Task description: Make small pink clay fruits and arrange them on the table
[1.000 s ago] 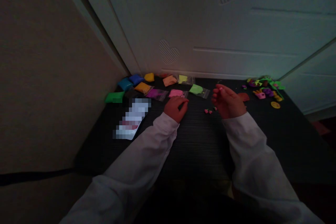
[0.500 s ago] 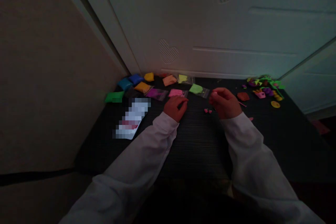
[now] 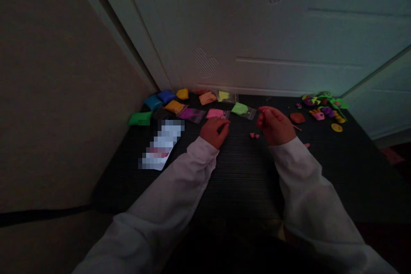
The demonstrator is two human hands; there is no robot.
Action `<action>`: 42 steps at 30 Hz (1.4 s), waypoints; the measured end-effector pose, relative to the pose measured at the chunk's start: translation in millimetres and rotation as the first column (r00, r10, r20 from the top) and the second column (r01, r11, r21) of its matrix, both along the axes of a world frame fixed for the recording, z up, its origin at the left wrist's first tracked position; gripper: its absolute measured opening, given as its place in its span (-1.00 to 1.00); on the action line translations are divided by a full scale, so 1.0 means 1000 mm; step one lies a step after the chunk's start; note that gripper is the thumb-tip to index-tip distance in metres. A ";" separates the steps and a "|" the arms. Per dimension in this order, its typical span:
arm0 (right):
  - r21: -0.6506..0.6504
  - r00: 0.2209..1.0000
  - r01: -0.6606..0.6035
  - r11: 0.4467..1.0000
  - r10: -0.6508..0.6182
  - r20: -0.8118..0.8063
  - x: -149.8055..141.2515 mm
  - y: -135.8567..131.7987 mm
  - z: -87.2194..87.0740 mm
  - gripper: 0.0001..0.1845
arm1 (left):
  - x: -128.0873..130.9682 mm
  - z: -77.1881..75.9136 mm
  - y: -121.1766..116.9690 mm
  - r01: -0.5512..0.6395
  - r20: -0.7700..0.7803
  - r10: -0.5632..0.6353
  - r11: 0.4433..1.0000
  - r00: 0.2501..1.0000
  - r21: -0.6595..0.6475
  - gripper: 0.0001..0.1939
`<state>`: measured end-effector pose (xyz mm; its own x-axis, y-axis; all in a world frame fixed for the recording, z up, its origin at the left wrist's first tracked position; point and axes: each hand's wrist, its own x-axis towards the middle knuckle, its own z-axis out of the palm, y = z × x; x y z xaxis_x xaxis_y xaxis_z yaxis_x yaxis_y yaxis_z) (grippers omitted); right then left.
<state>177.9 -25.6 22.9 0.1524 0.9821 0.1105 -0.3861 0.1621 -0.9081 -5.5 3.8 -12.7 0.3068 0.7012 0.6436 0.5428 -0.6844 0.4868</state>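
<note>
While your left hand stays curled, contents unclear, your right hand pinches a rounded pink lump, now mostly hidden

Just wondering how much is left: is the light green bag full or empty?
Partly full: in the light green bag, a green lump shows at the left, while the clear right end looks mostly empty.

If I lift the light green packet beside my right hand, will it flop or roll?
The light green packet will probably flop at its right end, where clear bag extends past the filling. Lying flat on the dark table, it seems unlikely to roll or tip.
</note>
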 end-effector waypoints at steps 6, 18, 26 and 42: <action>0.024 0.993 0.081 0.996 -0.083 0.079 0.003 0.002 -0.004 -0.76 | 0.000 0.000 0.000 0.002 0.006 -0.002 1.000 1.000 0.008 -0.86; -0.010 0.992 0.117 0.993 -0.117 -0.037 0.003 0.000 0.006 -0.84 | 0.000 0.000 0.000 -0.002 0.011 0.002 1.000 1.000 0.005 -0.86; -0.051 0.990 0.138 0.989 -0.139 -0.024 0.001 -0.001 0.007 -0.75 | -0.001 0.000 0.000 0.008 0.014 -0.008 1.000 1.000 0.000 -0.86; 0.026 0.988 0.149 0.988 -0.150 0.040 0.003 0.000 0.004 -0.80 | -0.001 -0.001 0.000 -0.007 -0.006 0.007 1.000 1.000 -0.021 -0.85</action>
<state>180.6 -26.1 26.8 0.2922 0.9458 0.1418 -0.3182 0.2360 -0.9182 -6.5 4.0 -13.9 0.3054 0.7167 0.6269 0.5503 -0.6702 0.4980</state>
